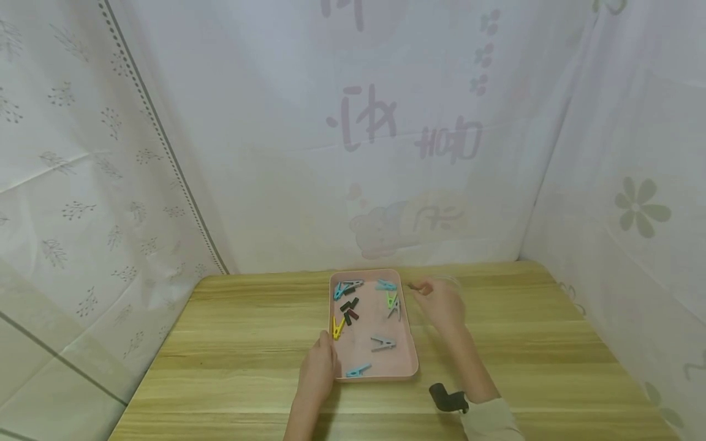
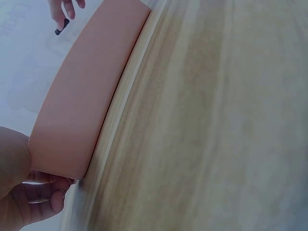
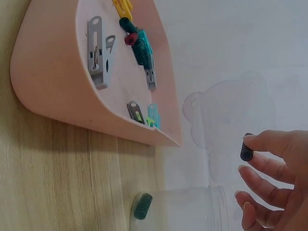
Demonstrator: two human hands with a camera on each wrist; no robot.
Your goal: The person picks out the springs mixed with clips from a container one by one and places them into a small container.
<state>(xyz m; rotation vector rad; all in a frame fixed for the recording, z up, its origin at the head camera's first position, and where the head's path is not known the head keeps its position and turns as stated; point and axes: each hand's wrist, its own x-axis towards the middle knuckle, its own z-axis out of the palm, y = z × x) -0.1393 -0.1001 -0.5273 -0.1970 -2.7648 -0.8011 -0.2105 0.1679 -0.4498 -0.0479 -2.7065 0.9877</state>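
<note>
Pink, the tray [image 1: 358, 350] lies on the counter [image 1: 237, 343]; blue, grey, yellow and green clips [image 1: 388, 344] are scattered inside, with short dark pieces [image 1: 355, 302] grouped far left. Your left grip [image 1: 318, 367] curls round its near left corner. Just right of it, your right grip [image 1: 443, 304] pinches a dark ribbed piece [image 3: 246, 150], other fingers loosely apart. A clear container [image 3: 185, 208] there holds a green piece [image 3: 143, 206]. You seem mid-transfer; next likely calls for centring over the container's mouth, then letting go.
</note>
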